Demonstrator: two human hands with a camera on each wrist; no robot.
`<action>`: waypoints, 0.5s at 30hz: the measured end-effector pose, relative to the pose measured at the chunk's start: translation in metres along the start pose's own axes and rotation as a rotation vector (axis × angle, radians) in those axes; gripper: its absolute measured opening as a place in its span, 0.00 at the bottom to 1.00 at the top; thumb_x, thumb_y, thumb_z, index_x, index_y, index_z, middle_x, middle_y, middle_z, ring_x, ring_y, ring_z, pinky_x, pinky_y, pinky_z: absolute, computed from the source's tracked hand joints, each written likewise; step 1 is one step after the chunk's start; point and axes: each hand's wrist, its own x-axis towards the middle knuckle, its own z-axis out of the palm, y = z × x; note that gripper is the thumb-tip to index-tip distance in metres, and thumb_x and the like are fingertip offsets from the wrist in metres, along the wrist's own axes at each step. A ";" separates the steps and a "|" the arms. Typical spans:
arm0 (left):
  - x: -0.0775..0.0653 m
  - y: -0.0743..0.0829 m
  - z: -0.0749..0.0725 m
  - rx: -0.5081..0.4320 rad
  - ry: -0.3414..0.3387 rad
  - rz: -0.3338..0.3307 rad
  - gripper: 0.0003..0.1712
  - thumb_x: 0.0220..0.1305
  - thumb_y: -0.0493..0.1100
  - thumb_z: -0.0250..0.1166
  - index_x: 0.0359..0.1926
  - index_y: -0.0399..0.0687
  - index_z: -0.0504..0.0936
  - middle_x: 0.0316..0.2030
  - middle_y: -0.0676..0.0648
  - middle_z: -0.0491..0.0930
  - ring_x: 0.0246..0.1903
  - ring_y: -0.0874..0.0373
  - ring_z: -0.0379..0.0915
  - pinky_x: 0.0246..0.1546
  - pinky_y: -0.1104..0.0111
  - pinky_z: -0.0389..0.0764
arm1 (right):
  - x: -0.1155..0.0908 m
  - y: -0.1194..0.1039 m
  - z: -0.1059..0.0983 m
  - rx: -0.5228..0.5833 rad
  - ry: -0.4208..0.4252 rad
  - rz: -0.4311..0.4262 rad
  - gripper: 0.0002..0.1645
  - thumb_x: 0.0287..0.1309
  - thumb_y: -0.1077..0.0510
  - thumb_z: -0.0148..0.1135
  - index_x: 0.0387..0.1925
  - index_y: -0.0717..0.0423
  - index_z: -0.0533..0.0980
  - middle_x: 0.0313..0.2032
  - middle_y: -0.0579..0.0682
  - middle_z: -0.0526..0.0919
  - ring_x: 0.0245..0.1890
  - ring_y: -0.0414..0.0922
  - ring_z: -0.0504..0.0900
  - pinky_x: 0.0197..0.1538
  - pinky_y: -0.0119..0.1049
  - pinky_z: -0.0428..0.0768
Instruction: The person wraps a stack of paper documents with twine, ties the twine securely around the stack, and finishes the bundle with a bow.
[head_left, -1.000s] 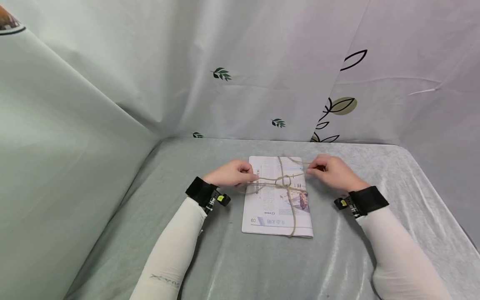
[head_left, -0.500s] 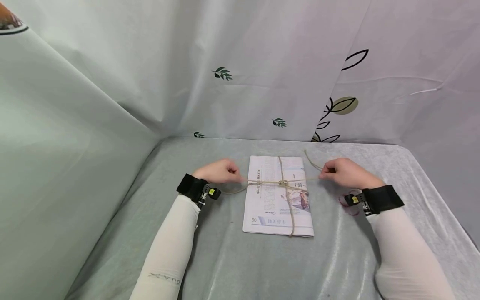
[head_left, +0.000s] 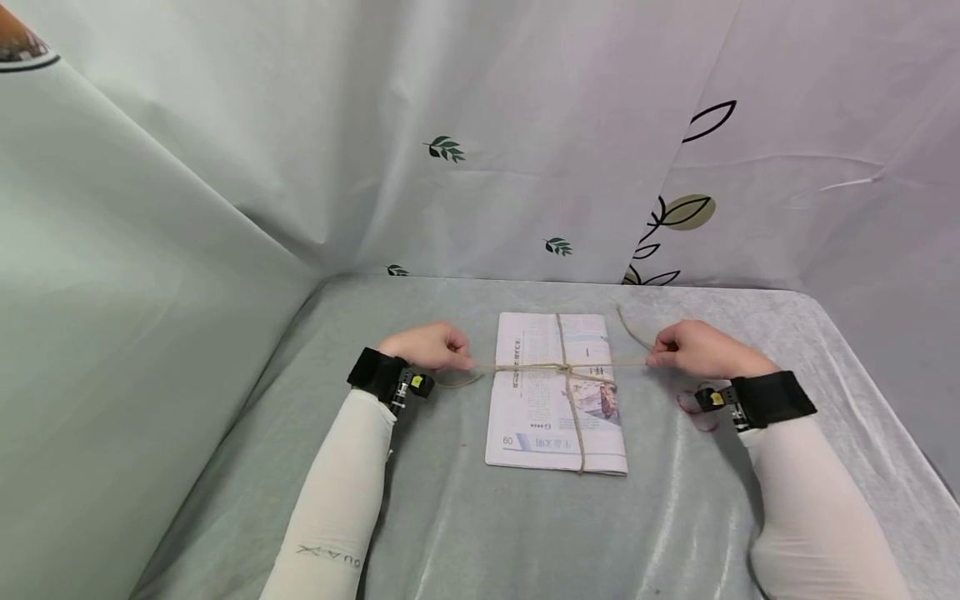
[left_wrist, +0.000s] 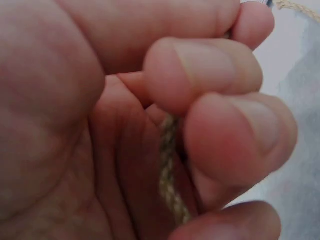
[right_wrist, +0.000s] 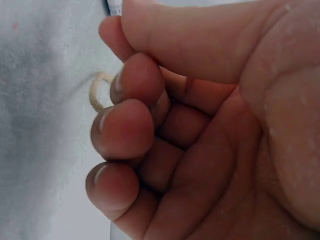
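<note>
Set against 1 second ago, the folded, printed newspaper bundle (head_left: 525, 425) lies in about the same place, flat on the grey, soft-napped cloth (head_left: 420, 500) over the table. The bare left hand (head_left: 426, 345) and bare right hand (head_left: 701, 348) are farther apart, each now beyond its own side edge of the paper. The tan, twisted-fibre twine (head_left: 532, 366) runs nearly straight between them, and the wide loop at the crossing has shrunk to a small, compact tan twine knot (head_left: 565, 367).

Behind the table hangs a smooth, pale sheet (head_left: 480, 125) printed with leaves, creased in places. Stretchy white sleeves cover both arms, ending at 2 matte black wrist straps. The bundle is rectangular and thin, its paper pale with blue, purple and black print; twine crosses it lengthwise and widthwise. Both hands are closed, with thumb and forefinger pinching the twine; in the left wrist view its plaited strand passes behind the curled fingers. A short end dangles under the left hand, and another curves up beside the right.
</note>
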 end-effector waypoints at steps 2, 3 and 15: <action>-0.002 0.000 -0.002 -0.002 -0.005 -0.010 0.24 0.78 0.44 0.72 0.22 0.52 0.75 0.18 0.57 0.67 0.20 0.62 0.63 0.30 0.67 0.67 | -0.002 0.001 -0.001 0.010 -0.014 0.002 0.18 0.77 0.52 0.71 0.27 0.50 0.81 0.21 0.39 0.66 0.26 0.42 0.68 0.36 0.38 0.65; -0.002 -0.001 -0.002 0.001 -0.007 -0.014 0.23 0.78 0.45 0.72 0.22 0.52 0.75 0.18 0.57 0.67 0.20 0.62 0.63 0.30 0.67 0.67 | -0.002 0.001 -0.001 0.014 -0.019 0.003 0.19 0.77 0.52 0.71 0.27 0.50 0.80 0.21 0.38 0.66 0.26 0.41 0.67 0.35 0.38 0.65; -0.011 -0.004 -0.009 -0.020 -0.031 -0.028 0.22 0.79 0.44 0.70 0.23 0.51 0.76 0.18 0.57 0.64 0.20 0.61 0.59 0.29 0.67 0.64 | -0.003 0.011 -0.004 0.027 -0.051 0.004 0.17 0.75 0.52 0.73 0.27 0.50 0.82 0.22 0.38 0.68 0.26 0.40 0.68 0.35 0.37 0.66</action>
